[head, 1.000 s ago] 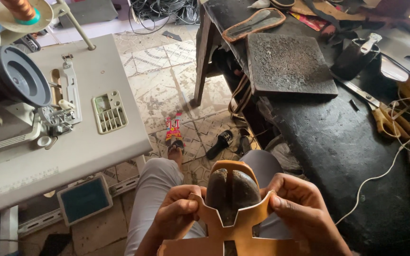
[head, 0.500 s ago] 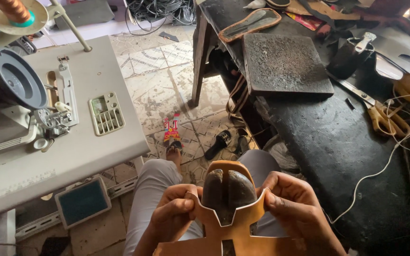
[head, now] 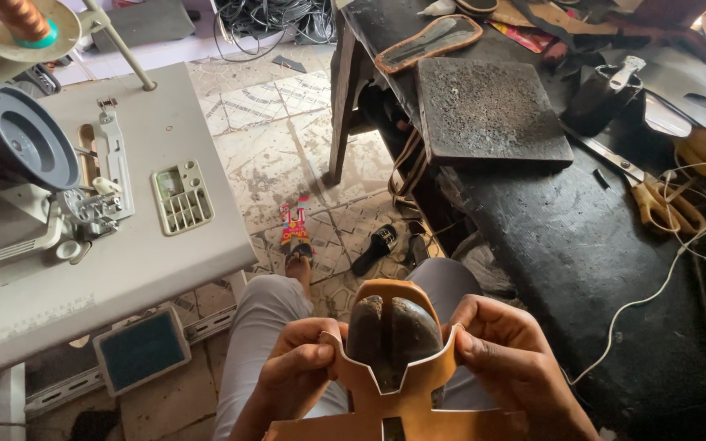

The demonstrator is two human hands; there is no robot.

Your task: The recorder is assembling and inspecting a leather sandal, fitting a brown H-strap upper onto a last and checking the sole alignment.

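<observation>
Both hands are up over the lap, pinching one tan leather shoe upper from either side. Left hand: fingers curled shut on the upper's left wing, thumb on top. Right hand: fingers closed on the right wing, thumb pressed at the edge. The upper sits between the two hands, its rounded loop end pointing away from the person, with a dark two-lobed piece showing through the opening.

Under the hands: grey trousers, and a foot in a sandal on the tiled floor just beyond. Left of the left hand: a white sewing-machine desk with the machine's handwheel, and a pedal below. Right of the right hand: a black desk carrying a dark square slab, scissors and a white cord. Farther out: a shoe sole.
</observation>
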